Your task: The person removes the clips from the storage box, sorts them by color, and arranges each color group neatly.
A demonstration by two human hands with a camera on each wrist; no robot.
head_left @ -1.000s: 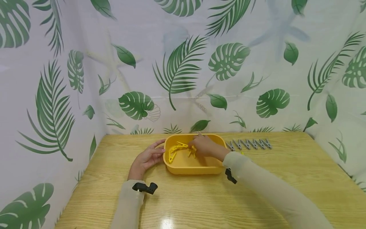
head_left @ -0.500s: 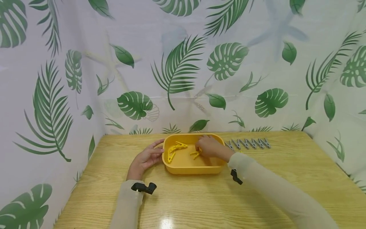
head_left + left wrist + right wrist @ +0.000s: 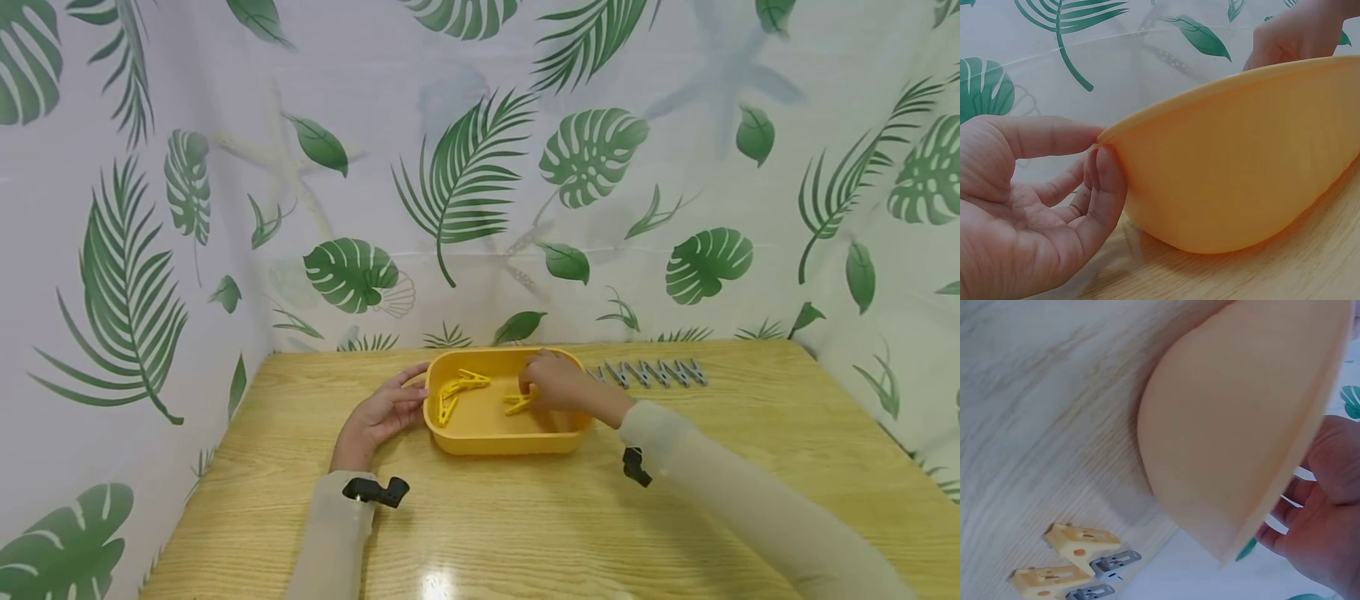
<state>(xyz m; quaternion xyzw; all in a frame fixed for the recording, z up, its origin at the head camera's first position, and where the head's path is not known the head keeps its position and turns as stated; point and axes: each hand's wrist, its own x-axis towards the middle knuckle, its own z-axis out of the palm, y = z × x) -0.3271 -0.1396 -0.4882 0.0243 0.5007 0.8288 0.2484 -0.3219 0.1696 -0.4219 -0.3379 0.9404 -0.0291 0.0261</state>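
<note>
A yellow tray point(image 3: 501, 437) stands on the wooden table point(image 3: 525, 517), and a few yellow clothespins point(image 3: 457, 389) lie in its left half. My left hand point(image 3: 384, 414) is at the tray's left end. In the left wrist view, its thumb point(image 3: 1041, 134) and forefinger point(image 3: 1107, 184) pinch the lip of the tray point(image 3: 1241, 169). My right hand point(image 3: 561, 386) reaches into the tray's right half and pinches a yellow clothespin point(image 3: 517, 403) at its fingertips. In the right wrist view only the tray's outer wall point(image 3: 1235, 425) and part of the right hand point(image 3: 1335, 509) show; the held pin is hidden.
A row of several grey clothespins point(image 3: 654, 373) lies on the table right of the tray, near the leaf-print curtain point(image 3: 480, 167). Two yellow clothespins point(image 3: 1082, 542) and grey clothespins point(image 3: 1115, 560) lie on the table just outside the tray's right end.
My right hand has drawn to the right inside the tray, taking one yellow clothespin along. The left hand and the tray have stayed put.
</note>
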